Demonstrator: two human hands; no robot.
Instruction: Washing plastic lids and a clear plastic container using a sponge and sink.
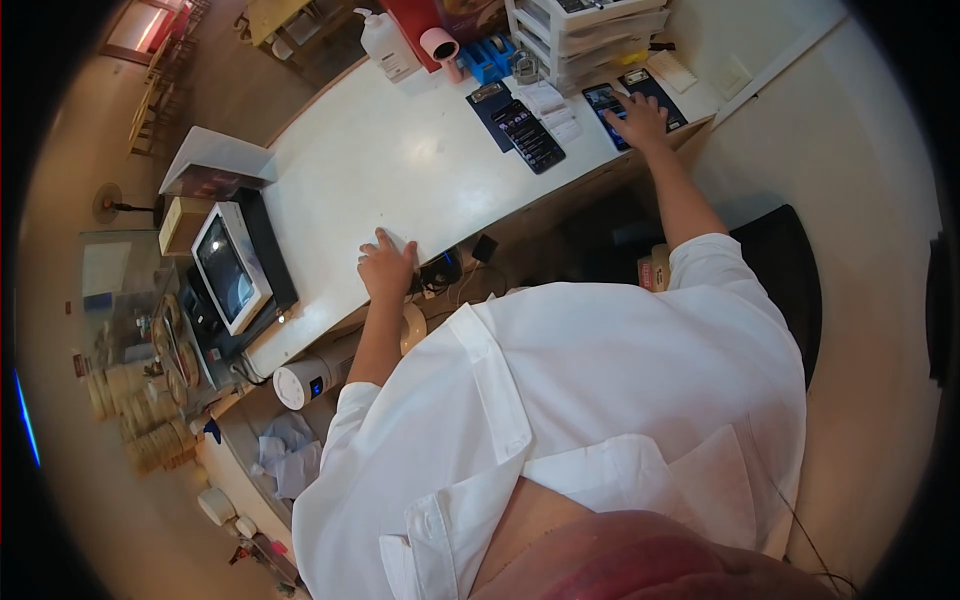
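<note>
My left hand (385,271) rests on the near edge of the white counter (375,180), fingers spread and holding nothing. Over at the right end, my right hand (643,120) is on a smartphone (604,112) with a lit screen; its fingers are apart on or just above the glass. A dark clipboard (667,101) lies partly beneath that hand. Left of this phone is a second smartphone (529,139), screen lit with a list. It overlaps another dark clipboard (486,112) and white paper slips (551,109).
A touchscreen terminal (225,266) stands at the counter's left end. Along the back are a white pump bottle (390,49), a pink handheld device (441,49), a blue tape dispenser (484,60) and a drawer unit (585,45). A black chair (784,277) stands close at my right.
</note>
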